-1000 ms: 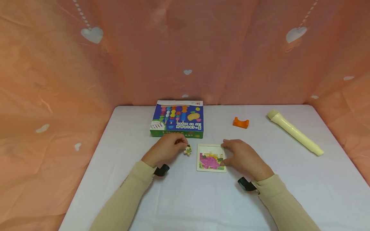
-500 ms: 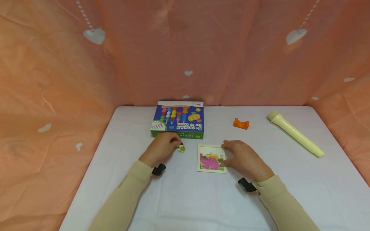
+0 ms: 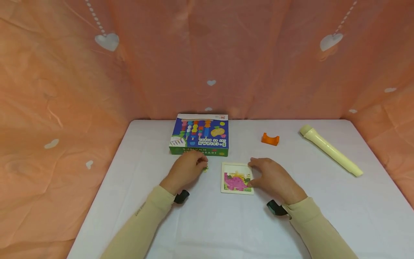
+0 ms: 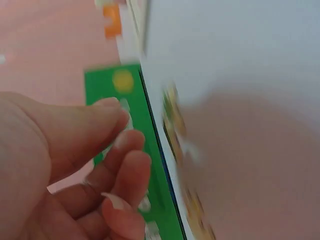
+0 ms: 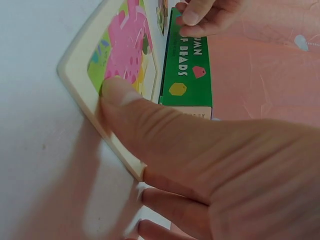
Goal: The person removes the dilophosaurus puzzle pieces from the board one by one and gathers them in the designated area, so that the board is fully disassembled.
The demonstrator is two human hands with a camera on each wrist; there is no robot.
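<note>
My left hand (image 3: 187, 170), fingers loosely bent, hovers just in front of the bead-set box. In the left wrist view nothing shows between its thumb and fingertips. Below them, small jigsaw pieces (image 4: 172, 117) lie blurred on the white table; the head view shows only a green bit of a piece (image 3: 206, 168) beside the fingers, the rest hidden. My right hand (image 3: 273, 178) grips the right side of a square wooden jigsaw puzzle (image 3: 237, 193), thumb on its frame and picture, other fingers at its edge. A pink dinosaur fills its lower part; the upper part is pale bare backing.
Behind the left hand lies the blue and green bead-set box (image 3: 198, 133). An orange curved block (image 3: 270, 139) sits at the back right, and a long pale-yellow tube (image 3: 330, 150) lies slanted further right. A peach curtain (image 3: 245, 61) with hearts hangs behind the table.
My left hand carried a jigsaw piece leftward, away from the puzzle, then let go near the box and shifted slightly right. My right hand and the puzzle stay in place.
</note>
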